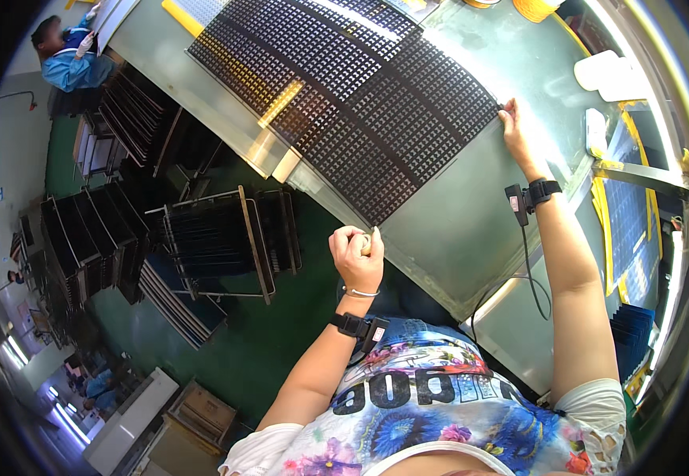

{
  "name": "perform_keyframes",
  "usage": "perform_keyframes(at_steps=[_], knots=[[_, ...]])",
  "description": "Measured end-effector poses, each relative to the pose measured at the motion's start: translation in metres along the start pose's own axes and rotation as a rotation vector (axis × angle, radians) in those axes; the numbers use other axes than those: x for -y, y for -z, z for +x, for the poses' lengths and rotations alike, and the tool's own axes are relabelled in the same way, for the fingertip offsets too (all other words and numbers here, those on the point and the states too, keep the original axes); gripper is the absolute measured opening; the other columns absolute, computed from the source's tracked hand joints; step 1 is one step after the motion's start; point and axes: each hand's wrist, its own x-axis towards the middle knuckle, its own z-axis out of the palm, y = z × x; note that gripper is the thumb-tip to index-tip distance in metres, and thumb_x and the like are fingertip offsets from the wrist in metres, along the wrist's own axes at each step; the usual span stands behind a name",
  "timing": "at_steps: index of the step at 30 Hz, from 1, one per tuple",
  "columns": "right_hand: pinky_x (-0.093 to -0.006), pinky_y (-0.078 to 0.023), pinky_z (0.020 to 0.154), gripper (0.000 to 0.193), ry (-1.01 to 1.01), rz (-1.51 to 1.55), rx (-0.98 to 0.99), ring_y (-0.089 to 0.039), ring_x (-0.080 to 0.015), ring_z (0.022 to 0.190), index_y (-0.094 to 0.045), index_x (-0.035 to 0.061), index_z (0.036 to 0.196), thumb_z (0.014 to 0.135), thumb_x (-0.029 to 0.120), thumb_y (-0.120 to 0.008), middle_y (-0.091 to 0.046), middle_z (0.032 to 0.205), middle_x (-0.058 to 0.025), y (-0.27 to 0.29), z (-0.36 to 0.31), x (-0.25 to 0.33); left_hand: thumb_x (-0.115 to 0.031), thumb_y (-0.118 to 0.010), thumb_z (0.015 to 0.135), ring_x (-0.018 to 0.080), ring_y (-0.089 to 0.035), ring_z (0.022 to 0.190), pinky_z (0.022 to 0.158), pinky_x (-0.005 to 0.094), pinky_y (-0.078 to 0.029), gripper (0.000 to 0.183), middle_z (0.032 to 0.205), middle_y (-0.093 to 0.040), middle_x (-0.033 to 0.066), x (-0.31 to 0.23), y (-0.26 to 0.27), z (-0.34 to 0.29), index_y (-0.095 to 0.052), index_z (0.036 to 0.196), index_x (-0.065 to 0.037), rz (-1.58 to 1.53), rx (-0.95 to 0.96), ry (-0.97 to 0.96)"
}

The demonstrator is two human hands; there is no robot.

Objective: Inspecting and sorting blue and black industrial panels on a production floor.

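Note:
A large dark sheet (404,119) with a grid of small pale rectangles lies across the table, its near edge toward me. My right hand (525,143) is closed at its right near corner, with thumb and fingers pinching the edge. My left hand (356,260) is closed just off the table's near edge, beside the sheet's left near corner. A small tan, rounded thing (367,244) shows between its fingers; its kind is hard to make out. Whether the left fingertips also touch the sheet's corner is unclear.
The sheet lies on a pale, glossy table (440,230). Yellow tape strips (281,103) show at its left edge, and an orange spool (535,8) at the far right. Racks of dark panels (210,246) stand on the green floor. A co-worker in blue (71,67) is at far left.

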Motion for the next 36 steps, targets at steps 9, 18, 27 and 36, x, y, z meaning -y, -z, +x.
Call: perform_keyframes(at_steps=[9,18,27,36], knots=[[-0.0318,-0.042,0.063,0.013,-0.009,-0.033,0.028,-0.052,-0.0225,0.066,-0.048,0.003,0.089,0.083,0.011,-0.056,-0.053,0.073,-0.0114,0.001,0.001,0.004,-0.006,-0.07,0.066,0.026,-0.046,0.073,0.065,0.0371,-0.038,0.026,0.076,-0.048,0.0083,-0.001,-0.004,-0.001,-0.045,0.06,-0.004,0.051,-0.02,-0.026],[-0.0367,-0.043,0.064,0.015,-0.005,-0.046,-0.03,-0.054,-0.0279,0.068,-0.05,0.0045,0.084,0.078,0.014,-0.061,-0.055,0.073,-0.011,0.003,-0.007,0.012,-0.008,-0.068,0.065,0.0277,-0.046,0.072,0.062,0.0387,-0.039,0.027,0.077,-0.046,0.0083,0.0,-0.01,-0.003,-0.042,0.059,-0.007,0.2,-0.023,-0.091],[-0.0365,-0.038,0.065,0.015,0.493,0.014,0.361,-0.049,-0.0251,0.078,-0.051,0.0099,0.071,0.065,0.015,-0.063,-0.048,0.076,-0.0065,-0.036,-0.128,0.165,-0.015,-0.067,0.067,0.0279,-0.047,0.075,0.064,0.0388,-0.04,0.025,0.08,-0.047,0.009,0.0,-0.002,0.001,-0.044,0.06,-0.007,0.198,0.038,-0.072],[-0.0365,-0.04,0.073,0.012,0.253,-0.112,0.732,-0.05,-0.0239,0.09,-0.063,0.0116,0.073,0.065,0.02,-0.066,-0.053,0.085,-0.0055,-0.037,-0.124,0.198,-0.019,-0.065,0.069,0.0275,-0.047,0.081,0.071,0.0367,-0.039,0.018,0.085,-0.048,0.0101,0.002,0.026,0.006,-0.057,0.068,-0.003,0.022,0.279,-0.084]])
